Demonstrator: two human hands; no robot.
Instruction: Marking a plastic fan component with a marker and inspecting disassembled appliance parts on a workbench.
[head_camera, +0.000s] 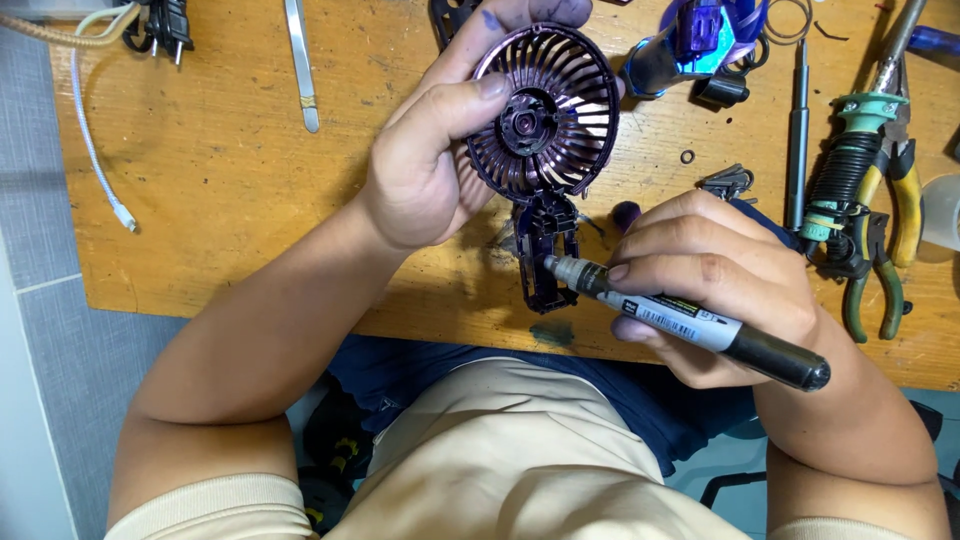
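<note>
Nearest, the right hand (720, 285) closes around a marker pen (690, 320) with a grey tip, a white labelled barrel and a black rear end; the fingers pinch the barrel and the black end sticks out past the heel of that hand toward the person's body. The pen's tip touches, or nearly touches, the dark stem at the bottom of a purple fan housing (545, 115), just to the left of the right hand's fingertips.

Beyond and to the left, the left hand (430, 165) grips that fan housing: the thumb lies across its ribbed round grille toward the hub, and the other fingers wrap behind the rim, one fingertip showing above its top edge. The housing is held up off the wooden tabletop (220, 170), grille facing the camera, stem pointing down toward the pen.

Just past the right hand's knuckles lie a small dark metal clip (727, 182) and a tiny black ring (687, 157). To the right of that hand sit pliers (880, 270) with green and yellow grips, partly under a coiled green-and-black tool (850, 160), and a slim dark screwdriver (797, 140) lies upright between them and the clip.

Farther away, above the right hand, a purple and blue plastic part (695, 40) rests by the fan's upper rim; what it is exactly is hard to tell. Far to the left of the left hand lie metal tweezers (302, 65), a white cable (90, 140) and a black plug (165, 25).
</note>
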